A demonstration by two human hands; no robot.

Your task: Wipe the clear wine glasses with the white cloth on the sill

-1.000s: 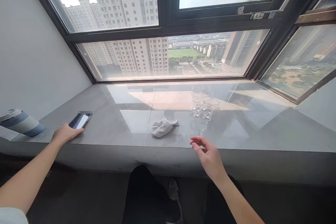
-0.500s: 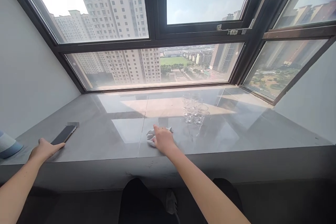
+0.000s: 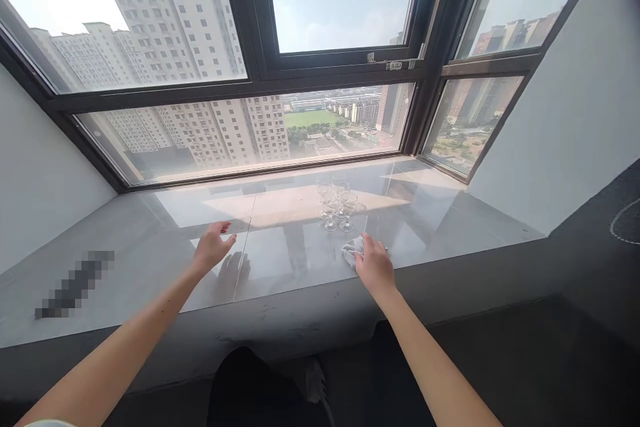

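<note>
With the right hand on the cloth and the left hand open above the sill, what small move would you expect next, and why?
Probably the left hand reaches across to the nearest of the wine glasses. It hovers open and empty above the sill, while the right hand already presses on the white cloth just in front of the cluster, so the cloth looks ready for a glass.

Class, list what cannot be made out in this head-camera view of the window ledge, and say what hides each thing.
1. Pixelated object on the ledge: blurred out.
2. Cloth: mostly covered by the right hand, grip unclear.
3. Glasses: clear and overlapping, count uncertain.
4. Left hand: touching or hovering, unclear.
</note>
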